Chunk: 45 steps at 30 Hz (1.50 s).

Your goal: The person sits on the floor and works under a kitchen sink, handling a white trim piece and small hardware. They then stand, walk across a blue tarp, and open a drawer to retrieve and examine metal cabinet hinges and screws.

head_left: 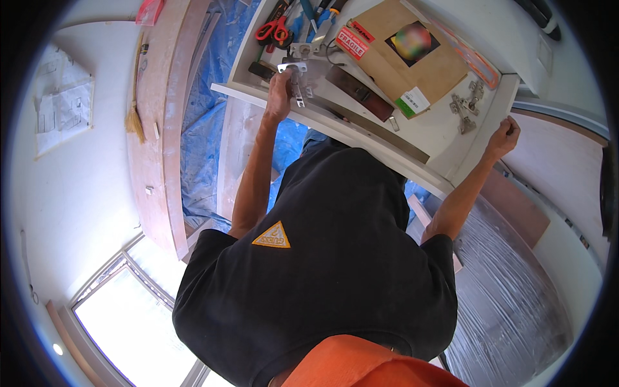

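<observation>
A white drawer is pulled out in front of me. My left hand reaches over its front edge at the left, fingers closed on a silvery cabinet hinge. Outside the drawer's right side is my right hand, fingers curled; whatever they may hold is hidden. More metal hinges lie in the drawer's right end. A dark brown, long block-like tool rests in the middle, beside a flat brown cardboard package with stickers.
Red-handled scissors and several hand tools fill the drawer's far left. Blue plastic sheeting covers the floor beside a long wooden panel. A small broom hangs left. Plastic-wrapped boards stand at the right.
</observation>
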{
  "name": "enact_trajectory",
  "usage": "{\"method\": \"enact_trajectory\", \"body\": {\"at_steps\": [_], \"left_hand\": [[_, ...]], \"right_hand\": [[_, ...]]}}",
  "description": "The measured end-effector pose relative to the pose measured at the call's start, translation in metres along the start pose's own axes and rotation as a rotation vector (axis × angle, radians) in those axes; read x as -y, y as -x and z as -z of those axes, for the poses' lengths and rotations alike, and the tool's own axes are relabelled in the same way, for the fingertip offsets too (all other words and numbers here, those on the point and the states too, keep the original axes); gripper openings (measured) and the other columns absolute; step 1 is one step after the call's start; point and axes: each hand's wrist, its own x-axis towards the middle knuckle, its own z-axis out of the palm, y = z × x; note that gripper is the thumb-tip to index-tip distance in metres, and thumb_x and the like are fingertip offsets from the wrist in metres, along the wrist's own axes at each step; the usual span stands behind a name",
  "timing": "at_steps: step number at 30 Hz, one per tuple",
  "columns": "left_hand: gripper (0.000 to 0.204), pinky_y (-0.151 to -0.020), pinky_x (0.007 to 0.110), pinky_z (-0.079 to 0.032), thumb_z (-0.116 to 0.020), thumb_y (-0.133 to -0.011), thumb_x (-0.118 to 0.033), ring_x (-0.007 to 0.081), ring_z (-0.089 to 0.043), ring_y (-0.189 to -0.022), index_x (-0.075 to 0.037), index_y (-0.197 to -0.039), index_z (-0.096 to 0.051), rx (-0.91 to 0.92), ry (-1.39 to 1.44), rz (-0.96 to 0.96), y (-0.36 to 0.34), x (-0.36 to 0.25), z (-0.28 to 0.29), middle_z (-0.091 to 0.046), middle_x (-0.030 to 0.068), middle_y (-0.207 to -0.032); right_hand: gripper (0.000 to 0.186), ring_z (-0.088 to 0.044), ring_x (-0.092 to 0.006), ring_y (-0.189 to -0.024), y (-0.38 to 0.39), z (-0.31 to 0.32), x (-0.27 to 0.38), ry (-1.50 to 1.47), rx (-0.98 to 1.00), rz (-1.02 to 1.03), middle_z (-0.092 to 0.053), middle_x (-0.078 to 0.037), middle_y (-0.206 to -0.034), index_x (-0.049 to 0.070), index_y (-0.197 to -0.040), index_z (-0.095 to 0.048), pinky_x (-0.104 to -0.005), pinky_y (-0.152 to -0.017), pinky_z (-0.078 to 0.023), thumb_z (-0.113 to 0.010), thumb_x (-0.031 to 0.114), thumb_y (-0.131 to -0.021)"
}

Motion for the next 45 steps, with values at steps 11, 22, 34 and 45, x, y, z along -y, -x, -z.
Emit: {"method": "enact_trajectory", "body": {"at_steps": [11, 22, 34, 45], "left_hand": [[0.055, -0.093, 0.045, -0.054, -0.037, -0.1, -0.037, 0.0359, -0.063, -0.112, 0.006, -0.129, -0.053, -0.015, 0.0, 0.002, -0.0005, 0.0019, 0.0003, -0.061, 0.0191, -0.127], [0.056, -0.094, 0.044, -0.053, -0.037, -0.099, -0.039, 0.0342, -0.063, -0.114, 0.006, -0.128, -0.054, 0.031, -0.042, -0.029, -0.0006, -0.0011, -0.0031, -0.061, 0.0178, -0.126], [0.059, -0.095, 0.041, -0.051, -0.038, -0.096, -0.044, 0.0317, -0.062, -0.115, 0.002, -0.128, -0.056, 0.044, -0.058, 0.004, -0.0041, -0.0008, -0.0041, -0.061, 0.0167, -0.128], [0.054, -0.094, 0.044, -0.054, -0.036, -0.1, -0.035, 0.0346, -0.063, -0.113, 0.007, -0.129, -0.052, 0.017, -0.032, -0.029, -0.0006, -0.0023, -0.0042, -0.06, 0.0185, -0.127]], "right_hand": [[0.019, -0.066, -0.017, -0.081, -0.0007, -0.0003, -0.0012, 0.015, 0.005, 0.02, -0.068, -0.009, -0.089, 0.0, -0.102, -0.067, -0.0296, -0.075, -0.053, -0.058, 0.013, -0.092], [0.019, -0.066, -0.0179, -0.081, -0.0015, -0.0004, -0.0004, 0.084, 0.0, 0.022, -0.069, -0.01, -0.089, 0.0, -0.103, -0.068, -0.0306, -0.076, -0.053, -0.057, 0.011, -0.092], [0.017, -0.064, -0.0181, -0.076, -0.001, 0.0003, -0.0025, 0.017, -0.033, 0.031, -0.068, -0.009, -0.084, 0.002, -0.1, -0.069, -0.0311, -0.073, -0.052, -0.058, 0.008, -0.089], [0.017, -0.067, -0.0191, -0.08, -0.0007, -0.0002, 0.0043, 0.061, -0.004, 0.021, -0.07, -0.012, -0.089, -0.001, -0.1, -0.069, -0.0315, -0.074, -0.053, -0.058, 0.009, -0.091]]}}
